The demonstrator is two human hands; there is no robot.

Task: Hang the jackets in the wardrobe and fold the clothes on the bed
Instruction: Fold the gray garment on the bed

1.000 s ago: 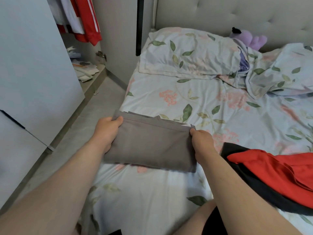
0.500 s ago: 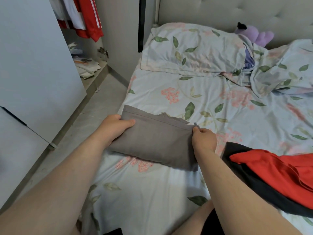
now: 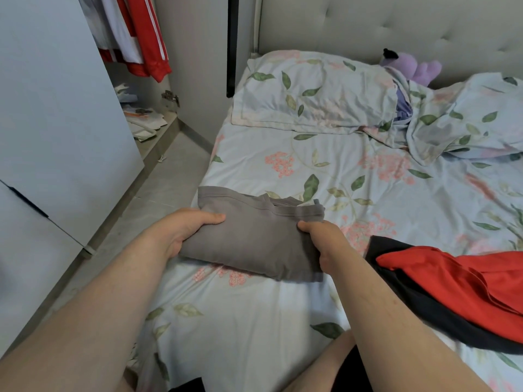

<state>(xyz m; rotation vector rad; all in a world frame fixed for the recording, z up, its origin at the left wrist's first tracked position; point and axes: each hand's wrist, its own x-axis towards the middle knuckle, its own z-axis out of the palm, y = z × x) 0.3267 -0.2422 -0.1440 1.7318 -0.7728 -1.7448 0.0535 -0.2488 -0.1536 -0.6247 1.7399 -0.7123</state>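
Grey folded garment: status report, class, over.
Left hand, right hand grip folded grey fabric garment at ends. Crumpled red and black clothes beside, unfolded.

Soft even indoor light, faint shadows, wide-angle bending at edges.

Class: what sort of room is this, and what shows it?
Most likely a home bedroom: a bed with a floral pillow and padded headboard, beside an open wardrobe holding hanging jackets.

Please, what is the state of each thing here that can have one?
grey garment: folded, held at both ends.
left hand: grips its left end.
right hand: grips its right end.
red garment: unfolded, on the black garment.
black garment: unfolded.
wardrobe door: open.
red jacket: hanging inside.
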